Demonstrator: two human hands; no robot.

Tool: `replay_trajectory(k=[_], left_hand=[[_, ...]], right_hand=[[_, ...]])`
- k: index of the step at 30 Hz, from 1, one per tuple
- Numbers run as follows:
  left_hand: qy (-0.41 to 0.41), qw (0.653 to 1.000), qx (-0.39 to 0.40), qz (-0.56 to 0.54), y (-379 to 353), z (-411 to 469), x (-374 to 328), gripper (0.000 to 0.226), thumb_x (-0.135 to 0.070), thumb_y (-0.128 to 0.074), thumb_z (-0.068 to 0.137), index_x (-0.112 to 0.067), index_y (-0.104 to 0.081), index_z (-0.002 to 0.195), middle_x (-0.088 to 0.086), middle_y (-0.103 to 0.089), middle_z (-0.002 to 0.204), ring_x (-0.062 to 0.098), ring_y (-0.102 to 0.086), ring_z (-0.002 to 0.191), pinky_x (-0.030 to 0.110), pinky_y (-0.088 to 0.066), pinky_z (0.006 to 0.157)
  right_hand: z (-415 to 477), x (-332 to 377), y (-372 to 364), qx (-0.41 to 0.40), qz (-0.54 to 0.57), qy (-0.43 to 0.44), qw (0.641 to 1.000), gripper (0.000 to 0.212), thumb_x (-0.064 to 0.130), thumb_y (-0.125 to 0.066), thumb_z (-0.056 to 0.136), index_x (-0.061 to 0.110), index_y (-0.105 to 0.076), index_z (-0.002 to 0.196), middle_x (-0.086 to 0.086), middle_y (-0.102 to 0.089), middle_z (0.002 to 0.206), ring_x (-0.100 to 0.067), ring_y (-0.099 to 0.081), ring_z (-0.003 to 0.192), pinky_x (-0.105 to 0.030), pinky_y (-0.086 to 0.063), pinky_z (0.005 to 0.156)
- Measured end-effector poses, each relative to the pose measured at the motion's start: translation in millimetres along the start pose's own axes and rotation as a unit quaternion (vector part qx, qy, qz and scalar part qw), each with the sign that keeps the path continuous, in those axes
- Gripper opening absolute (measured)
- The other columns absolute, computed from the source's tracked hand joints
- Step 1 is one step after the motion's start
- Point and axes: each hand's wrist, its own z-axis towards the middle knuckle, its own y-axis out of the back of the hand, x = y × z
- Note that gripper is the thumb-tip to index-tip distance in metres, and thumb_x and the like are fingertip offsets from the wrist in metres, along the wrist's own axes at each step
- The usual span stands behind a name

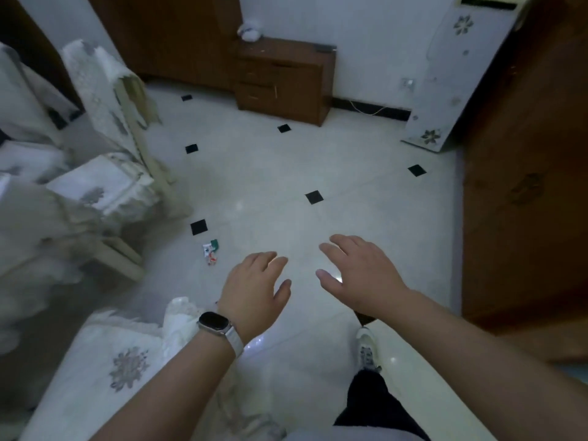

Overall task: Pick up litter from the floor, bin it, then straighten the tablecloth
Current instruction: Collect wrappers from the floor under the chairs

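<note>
A: Where's the litter?

B: On the floor (286, 186), just right of the chair (105, 186), close to its front leg. The litter (210, 252) looks like a small crumpled wrapper, white with red and green. Nothing touches it.

A: And the hands?

B: Both empty and wide, palms down, fingers spread and relaxed, reaching out over the floor. The left hand (254, 284), with a watch (213, 323) at the wrist, is the one nearer the chair, just beyond the litter. The right hand (359, 275) is farther from the chair, well apart from the litter.

A: What could go wrong?

B: The wrapper is small and lies low on glossy tile. I'd judge a flat-fingered grab could skid it under the chair instead of lifting it, so a pinch from above seems safer.

A: Anything else?

B: The tablecloth (121, 361) hangs on the near side of the chair, right under the left forearm. The watch strap could catch its lace edge and drag it further askew. There's no bin in view either, so the carry route is unknown.
</note>
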Motion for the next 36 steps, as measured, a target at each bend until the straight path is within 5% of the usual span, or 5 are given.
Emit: replay_trajectory(k=[15,21,36], left_hand=[[0.228,0.973,0.004,0.038,-18.1,123.0,-21.6,0.039,-0.034,-0.063,0.086,-0.017,-0.064,0.12,0.004,-0.064,0.122,0.028,-0.058,0.113,0.043,-0.051,0.091],[0.298,0.954,-0.009,0.036,-27.7,147.7,15.2,0.045,-0.042,-0.045,0.085,-0.017,-0.066,0.116,0.005,-0.066,0.116,0.029,-0.06,0.107,0.043,-0.052,0.086],[0.426,0.904,-0.023,-0.012,-41.9,221.9,196.7,0.037,-0.031,-0.066,0.086,-0.016,-0.065,0.119,0.006,-0.065,0.121,0.03,-0.058,0.111,0.043,-0.051,0.085]], right_hand=[[191.4,-130.8,23.2,0.088,0.018,0.204,0.975,0.052,0.05,-0.045,0.093,0.019,-0.051,0.135,-0.004,-0.049,0.14,-0.025,-0.045,0.124,-0.039,-0.037,0.099],[255.8,-119.5,4.8,0.118,0.009,0.262,0.958,0.053,0.051,-0.044,0.094,0.021,-0.048,0.137,-0.003,-0.047,0.142,-0.023,-0.043,0.127,-0.037,-0.034,0.102],[471.1,-12.0,-46.3,0.169,-0.052,0.373,0.911,0.051,0.049,-0.048,0.092,0.019,-0.053,0.133,-0.003,-0.052,0.136,-0.025,-0.048,0.122,-0.039,-0.038,0.097]])
